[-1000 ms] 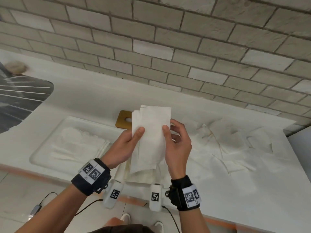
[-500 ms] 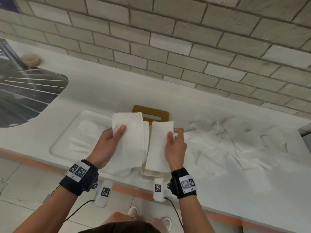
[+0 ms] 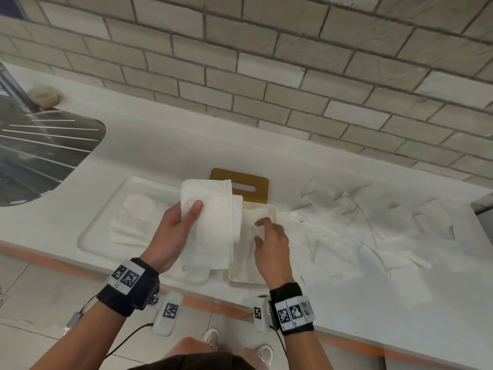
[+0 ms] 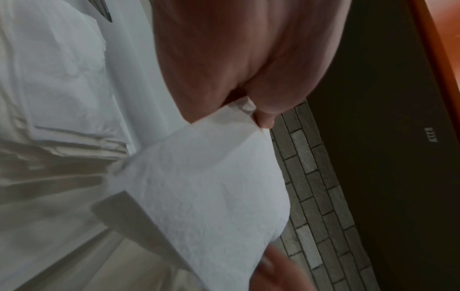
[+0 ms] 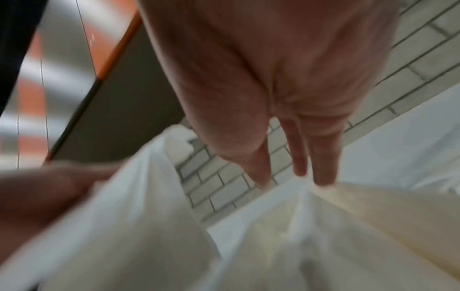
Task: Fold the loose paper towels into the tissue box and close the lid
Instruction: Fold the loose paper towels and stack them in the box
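Observation:
A cream tissue box [image 3: 272, 209] stands open on the white counter, its tan lid [image 3: 256, 180] with a slot lying flat behind it. My left hand [image 3: 184, 222] grips a folded stack of paper towels [image 3: 208, 222] just left of the box, thumb on top; the left wrist view shows the same stack [image 4: 211, 187] pinched at its edge. My right hand [image 3: 269, 236] reaches into the box and presses a towel [image 3: 248, 252] down with straight fingers [image 5: 321, 161]. A heap of loose paper towels [image 3: 360, 222] lies right of the box.
A shallow white tray [image 3: 101, 231] holding folded towels sits left of my left hand. A steel sink drainboard [image 3: 40, 150] fills the far left. The brick wall [image 3: 266, 76] runs behind the counter, whose front edge has an orange strip [image 3: 213, 303].
The stack held in both hands has split: my left hand carried most of it left, and my right hand lowered one towel into the box and let go of it.

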Demonstrator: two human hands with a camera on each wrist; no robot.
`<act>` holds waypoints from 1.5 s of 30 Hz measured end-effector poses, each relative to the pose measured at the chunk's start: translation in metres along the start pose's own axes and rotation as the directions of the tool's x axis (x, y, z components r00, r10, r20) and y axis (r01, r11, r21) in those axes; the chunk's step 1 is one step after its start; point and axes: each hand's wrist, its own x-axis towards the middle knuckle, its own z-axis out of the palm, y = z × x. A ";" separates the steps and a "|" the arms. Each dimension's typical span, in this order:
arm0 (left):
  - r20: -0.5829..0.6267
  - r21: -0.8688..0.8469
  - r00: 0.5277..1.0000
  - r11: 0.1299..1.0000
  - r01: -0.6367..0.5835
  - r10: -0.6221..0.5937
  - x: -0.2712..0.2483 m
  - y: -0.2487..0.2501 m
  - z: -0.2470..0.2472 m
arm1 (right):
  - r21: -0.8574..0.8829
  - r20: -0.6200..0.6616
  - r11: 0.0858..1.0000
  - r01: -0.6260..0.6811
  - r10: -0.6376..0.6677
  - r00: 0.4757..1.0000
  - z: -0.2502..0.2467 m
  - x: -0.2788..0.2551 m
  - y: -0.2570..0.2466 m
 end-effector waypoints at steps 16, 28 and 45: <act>-0.074 0.064 0.996 0.997 -0.038 0.043 0.022 0.019 0.005 | 0.434 -0.012 0.874 -0.217 0.246 0.969 -0.017 0.019 0.006; 0.005 -0.002 1.000 1.000 0.000 0.000 0.012 0.015 0.018 | 0.074 0.013 0.996 -0.058 0.057 0.998 -0.009 0.006 0.002; 0.050 0.211 0.989 0.966 -0.147 0.140 0.045 -0.040 0.100 | 0.470 -0.078 0.880 -0.065 0.115 0.990 -0.023 -0.040 -0.003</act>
